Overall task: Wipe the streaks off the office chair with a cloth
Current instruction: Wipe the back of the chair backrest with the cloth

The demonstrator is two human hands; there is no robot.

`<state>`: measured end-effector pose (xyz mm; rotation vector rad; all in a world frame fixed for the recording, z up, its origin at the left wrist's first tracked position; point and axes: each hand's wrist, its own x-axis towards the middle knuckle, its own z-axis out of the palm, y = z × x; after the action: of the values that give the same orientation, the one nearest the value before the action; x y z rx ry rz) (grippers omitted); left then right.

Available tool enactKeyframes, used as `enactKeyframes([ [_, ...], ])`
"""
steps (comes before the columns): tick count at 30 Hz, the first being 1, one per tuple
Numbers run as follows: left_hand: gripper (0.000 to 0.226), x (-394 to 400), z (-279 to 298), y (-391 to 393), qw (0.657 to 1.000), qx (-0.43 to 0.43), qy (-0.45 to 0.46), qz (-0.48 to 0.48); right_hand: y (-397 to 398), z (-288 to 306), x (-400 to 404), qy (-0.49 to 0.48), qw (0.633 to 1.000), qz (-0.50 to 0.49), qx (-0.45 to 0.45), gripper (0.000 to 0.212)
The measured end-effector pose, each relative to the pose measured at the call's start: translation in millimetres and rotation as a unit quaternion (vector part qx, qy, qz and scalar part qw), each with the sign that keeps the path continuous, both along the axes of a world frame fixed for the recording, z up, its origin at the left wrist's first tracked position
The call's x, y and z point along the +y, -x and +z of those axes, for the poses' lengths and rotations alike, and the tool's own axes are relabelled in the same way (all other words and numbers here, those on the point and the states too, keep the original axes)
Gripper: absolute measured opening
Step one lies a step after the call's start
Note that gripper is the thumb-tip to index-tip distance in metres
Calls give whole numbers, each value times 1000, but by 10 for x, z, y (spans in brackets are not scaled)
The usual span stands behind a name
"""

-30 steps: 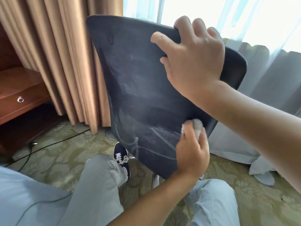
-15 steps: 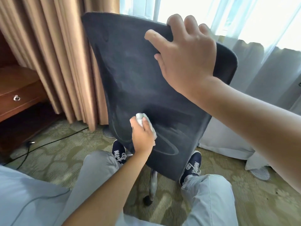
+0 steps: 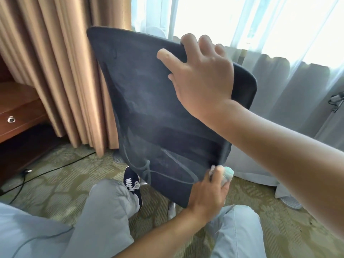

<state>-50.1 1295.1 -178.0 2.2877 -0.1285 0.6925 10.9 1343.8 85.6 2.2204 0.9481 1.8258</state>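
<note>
— Where is your right hand (image 3: 201,79)?

— Up high, arm stretched forward from the right. My fingers (image 3: 188,41) curl over the top edge of the chair back (image 3: 149,108), thumb spread out flat across its face.

— And the left hand (image 3: 208,194)?

— Low, forearm coming up from below between my knees. It grips a bunched cloth (image 3: 226,175), held against the lower right edge of the chair back, back of the hand toward me.

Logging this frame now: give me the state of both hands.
Left hand: fingers curled round the cloth, at the chair back lower edge.
Right hand: fingers gripping the chair back's top edge.
</note>
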Motion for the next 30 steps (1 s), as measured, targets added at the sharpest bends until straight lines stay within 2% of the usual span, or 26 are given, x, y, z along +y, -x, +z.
enactKeyframes([
  [4, 74, 95, 137, 62, 986, 23, 149, 77, -19, -3, -22, 19, 1000, 7, -11, 44],
  [7, 55, 404, 112, -30, 936, 1, 296, 190, -19, -9, -13, 7, 1000, 5, -24, 41],
  [9, 39, 471, 178, -139, 908, 7, 350, 230, -17, -5, 41, -3, 1000, 12, -13, 42],
  [11, 21, 288, 307, -185, 898, -2, 375, 228, -31, -1, 63, -8, 1000, 15, -10, 44],
  [12, 17, 142, 341, -192, 905, -11, 366, 219, -42, 0, 53, -10, 1000, 14, -11, 44],
  [15, 25, -193, 272, -192, 935, -45, 293, 194, -53, 1, -4, -15, 1000, 19, -11, 47],
  [20, 29, 48, 126, -199, 981, -82, 108, 136, -55, -2, -93, -9, 1000, 11, -13, 50],
  [23, 31, 193, 169, -126, 986, -107, 47, 116, -36, -3, -114, -2, 1000, 14, -24, 43],
  [27, 35, 158, 413, -223, 982, -162, -92, 34, -22, 39, -81, 1, 1000, 28, -7, 33],
  [30, 35, 283, 439, -256, 966, -185, -167, 65, -49, 54, -149, 23, 998, 51, -8, 37],
])
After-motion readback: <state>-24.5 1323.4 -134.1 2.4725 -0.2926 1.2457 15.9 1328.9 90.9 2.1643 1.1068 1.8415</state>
